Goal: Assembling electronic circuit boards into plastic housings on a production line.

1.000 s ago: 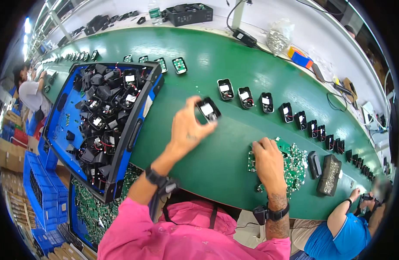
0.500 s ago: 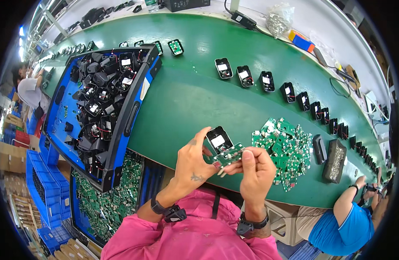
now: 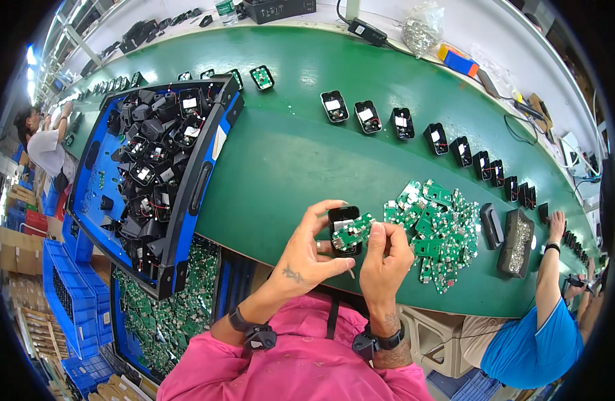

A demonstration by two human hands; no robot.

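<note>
My left hand [image 3: 306, 259] is wrapped round a small black plastic housing [image 3: 343, 213], held upright above the table's near edge. Between the thumb and fingers of my right hand [image 3: 386, 259] is a green circuit board [image 3: 352, 232], tilted across the housing's open face and covering much of it. Whether the board sits inside the housing's rim, I cannot tell. To the right of my right hand lies a loose heap of green circuit boards [image 3: 436, 230].
A blue crate [image 3: 199, 190] piled with black housings [image 3: 150, 157] stands left. Housings [image 3: 367, 117] with white labels line the far side of the green table [image 3: 274, 167]. A metal-filled black box [image 3: 517, 247] lies right, beside a co-worker's arm [image 3: 549, 267].
The circuit board has moved up from the housing's lower end to lie over its open face. My right hand has risen slightly with it. The right-hand co-worker's arm now reaches toward the row of housings.
</note>
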